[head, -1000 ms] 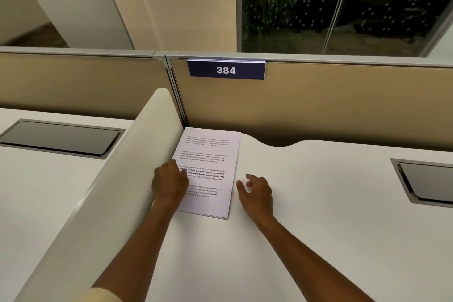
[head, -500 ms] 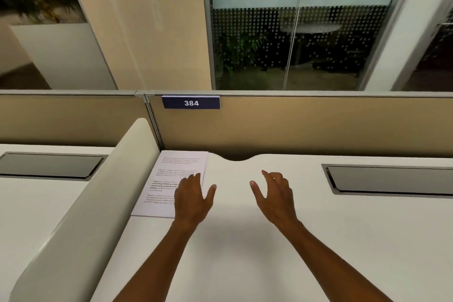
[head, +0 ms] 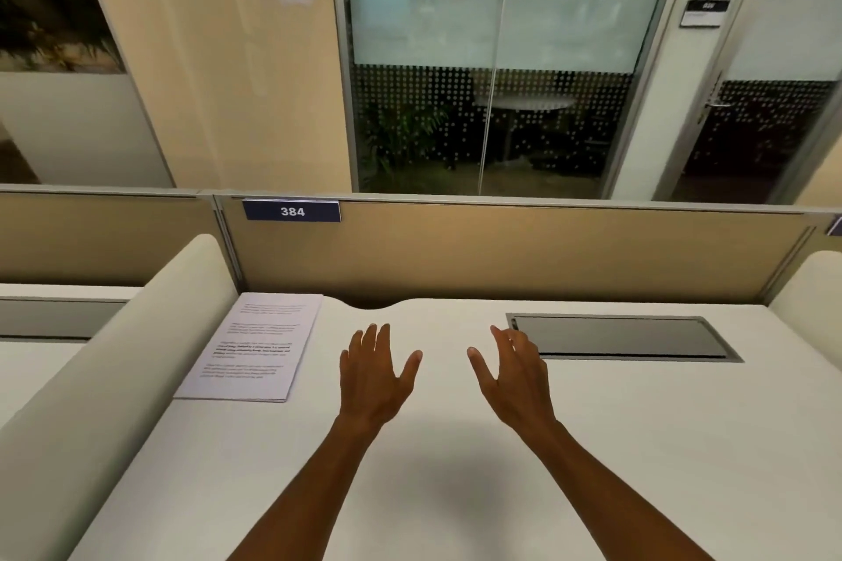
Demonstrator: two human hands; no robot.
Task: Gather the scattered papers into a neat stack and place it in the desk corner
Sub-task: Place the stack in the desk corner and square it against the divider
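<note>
Fingers [head: 373, 339] of the left hand [head: 371, 378] are spread and empty above the desk [head: 455, 469]; those of the right hand [head: 517, 378] are loosely splayed, also holding nothing. The paper stack [head: 255, 348] lies well to the left of the left fingertips, in the desk's far corner, beside the curved side divider [head: 114, 355] and near the back panel [head: 501, 255]. It looks squared, though the sheet edges are too blurred to be sure. A careless sweep of the left hand could fan the sheets. Just beyond the right fingertips sits the recessed cable hatch [head: 624, 337]; between and below the hands the surface is bare.
</note>
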